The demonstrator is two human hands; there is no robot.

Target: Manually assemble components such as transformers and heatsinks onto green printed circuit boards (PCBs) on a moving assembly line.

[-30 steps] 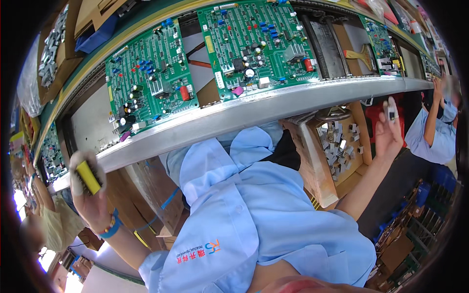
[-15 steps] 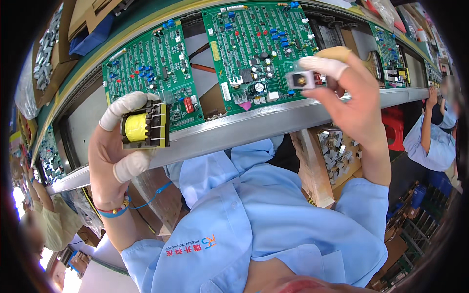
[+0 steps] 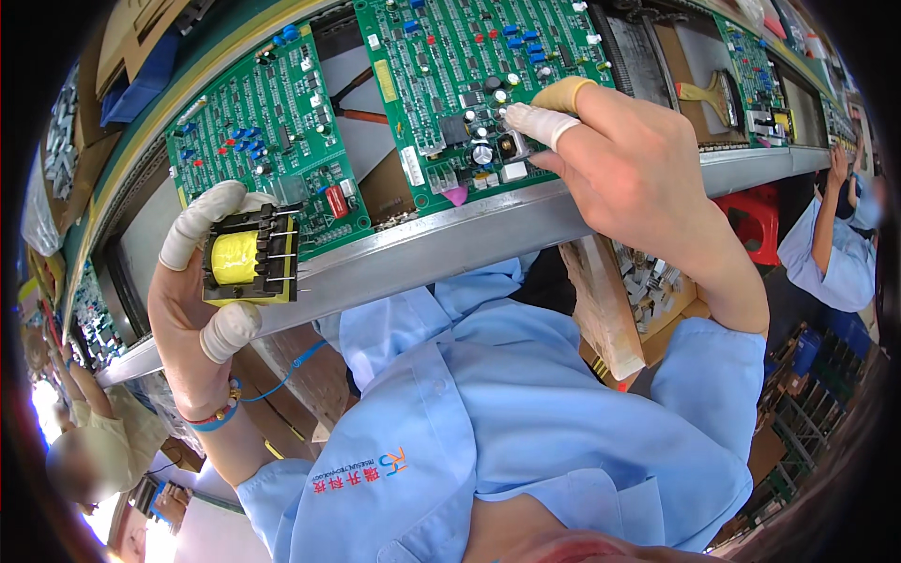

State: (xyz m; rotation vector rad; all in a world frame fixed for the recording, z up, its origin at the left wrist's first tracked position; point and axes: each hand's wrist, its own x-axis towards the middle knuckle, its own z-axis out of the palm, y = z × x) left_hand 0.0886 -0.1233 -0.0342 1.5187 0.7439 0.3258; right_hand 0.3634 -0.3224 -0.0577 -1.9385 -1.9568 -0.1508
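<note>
Small part going onto the middle circuit board; transformer waiting in the other hand.

The right hand (image 3: 638, 159), fingertips pinched, presses a small component (image 3: 512, 145) near the front edge of the middle circuit board (image 3: 469, 84); seating looks nearly done. The left hand (image 3: 202, 300) grips a yellow-wound transformer (image 3: 249, 258) before the conveyor rail (image 3: 450, 239), apparently not yet placed.

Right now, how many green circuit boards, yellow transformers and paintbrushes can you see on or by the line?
Green circuit boards: 4
Yellow transformers: 1, pinched in the left hand
Paintbrushes: 1
Total: 6
</note>
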